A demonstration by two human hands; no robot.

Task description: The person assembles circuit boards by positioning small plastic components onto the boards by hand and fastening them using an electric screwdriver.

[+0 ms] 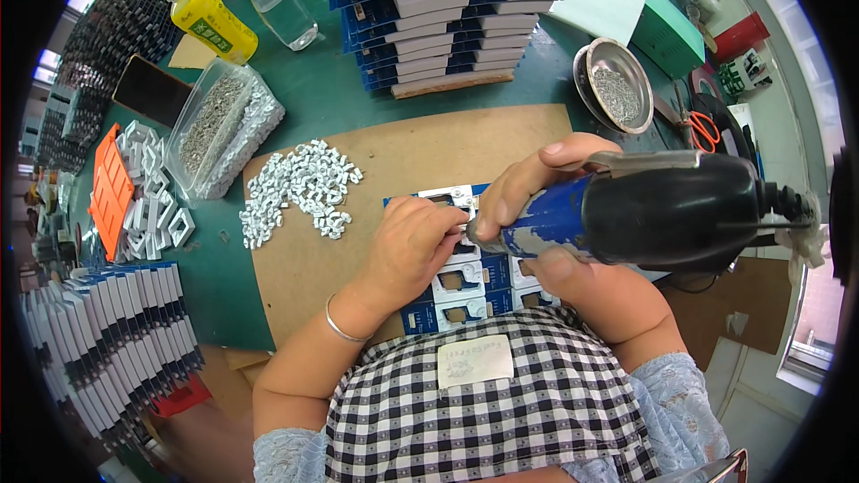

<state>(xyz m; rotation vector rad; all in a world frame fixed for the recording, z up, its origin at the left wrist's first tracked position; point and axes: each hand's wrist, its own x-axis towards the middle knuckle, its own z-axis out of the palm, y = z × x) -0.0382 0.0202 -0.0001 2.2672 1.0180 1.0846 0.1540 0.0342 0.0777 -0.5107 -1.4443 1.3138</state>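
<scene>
Assembly workshop around me: driver [626, 215] in my right hand [522, 186], stacked panels [429, 4] on green bench [224, 277], metal bits [617, 94] in bowl [646, 80], white parts [304, 181] heaped on cardboard [300, 273].

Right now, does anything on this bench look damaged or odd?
The power tool in the right hand looks worn: pale patches break up its blue casing near the front. Small white pieces lie loosely heaped on the brown board, though that may be deliberate.
</scene>
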